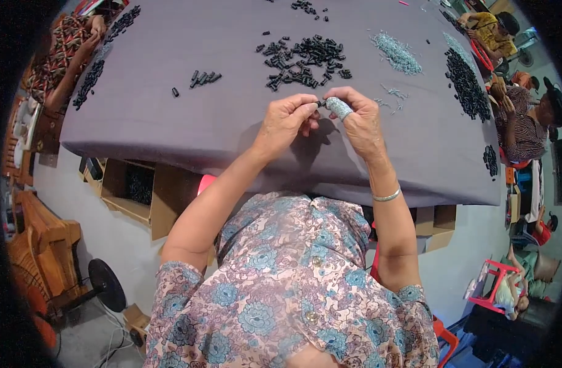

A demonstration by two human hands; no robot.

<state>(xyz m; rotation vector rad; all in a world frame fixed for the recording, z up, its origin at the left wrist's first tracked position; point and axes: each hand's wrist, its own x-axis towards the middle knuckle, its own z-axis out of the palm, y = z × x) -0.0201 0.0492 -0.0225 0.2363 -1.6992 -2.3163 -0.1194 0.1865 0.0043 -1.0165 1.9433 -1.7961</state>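
Observation:
My left hand (288,121) and my right hand (357,119) meet above the grey cloth-covered table (170,116). Between their fingertips they pinch one small black tube piece (322,103). A pale blue-grey wrap (340,108) covers my right index finger. Just beyond my hands lies a pile of small black tube pieces (305,61). To its right is a heap of light blue-grey small parts (396,54). A few black pieces (204,78) lie apart at the left.
More black pieces are heaped at the table's right edge (468,86) and left edge (91,80). Other people sit at the left (66,52) and right (526,119). Cardboard boxes (137,190) stand under the table. A fan base (106,285) is on the floor.

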